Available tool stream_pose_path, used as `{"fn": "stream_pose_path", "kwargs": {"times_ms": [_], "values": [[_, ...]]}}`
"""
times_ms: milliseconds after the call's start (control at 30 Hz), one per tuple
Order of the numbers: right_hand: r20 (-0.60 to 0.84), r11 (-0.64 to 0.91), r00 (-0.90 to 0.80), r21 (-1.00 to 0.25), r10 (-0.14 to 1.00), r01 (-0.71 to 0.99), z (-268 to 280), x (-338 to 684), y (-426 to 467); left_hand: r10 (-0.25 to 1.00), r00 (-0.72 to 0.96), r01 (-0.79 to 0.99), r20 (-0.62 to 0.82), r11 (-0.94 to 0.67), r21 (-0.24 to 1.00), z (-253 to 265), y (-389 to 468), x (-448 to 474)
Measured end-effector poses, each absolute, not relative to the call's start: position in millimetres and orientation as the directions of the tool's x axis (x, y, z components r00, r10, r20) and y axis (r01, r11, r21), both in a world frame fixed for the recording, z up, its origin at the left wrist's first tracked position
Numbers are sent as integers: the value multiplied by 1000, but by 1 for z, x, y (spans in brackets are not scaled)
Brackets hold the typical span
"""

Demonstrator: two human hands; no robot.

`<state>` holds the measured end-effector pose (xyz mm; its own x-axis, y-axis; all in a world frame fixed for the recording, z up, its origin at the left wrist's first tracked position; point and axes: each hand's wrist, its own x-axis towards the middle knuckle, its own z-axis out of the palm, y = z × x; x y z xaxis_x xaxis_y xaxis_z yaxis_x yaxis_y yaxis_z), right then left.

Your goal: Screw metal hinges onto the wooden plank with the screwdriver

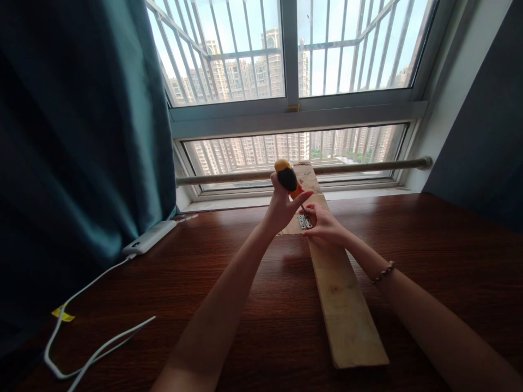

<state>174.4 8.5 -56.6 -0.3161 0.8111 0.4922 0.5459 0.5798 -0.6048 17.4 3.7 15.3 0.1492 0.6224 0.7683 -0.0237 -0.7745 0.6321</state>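
My left hand is wrapped round the handle of a screwdriver, yellow and black with some red. Its shaft slants down to a small metal hinge with several holes, which lies on a long pale wooden board. My right hand pinches the hinge from the right, its thumb and fingers on either side of the screwdriver's tip. Whether a screw sits under the tip is too small to make out. A second pale wooden piece shows beside the board, left of the hinge.
The dark reddish wooden tabletop reaches to the window sill. A horizontal rail crosses in front of the window. At left, a white power strip with a white cable lies near the blue curtain.
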Motion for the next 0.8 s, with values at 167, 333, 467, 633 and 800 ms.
{"fn": "stream_pose_path", "kwargs": {"times_ms": [167,333,467,633,800], "values": [[489,574,-313,-597,814,561,-55,174,5,616,58,-14,785,-786,618,12,7,20],[490,574,-306,-626,816,528,-54,173,4,630,-12,98,776,-772,628,17,8,13],[485,581,-324,-629,812,516,-53,173,5,641,22,83,768,-766,637,21,7,9],[501,580,-304,-612,810,537,-53,173,5,635,151,-30,758,-763,645,18,6,13],[504,573,-291,-609,813,548,-54,173,5,645,132,-37,753,-756,654,12,6,19]]}}
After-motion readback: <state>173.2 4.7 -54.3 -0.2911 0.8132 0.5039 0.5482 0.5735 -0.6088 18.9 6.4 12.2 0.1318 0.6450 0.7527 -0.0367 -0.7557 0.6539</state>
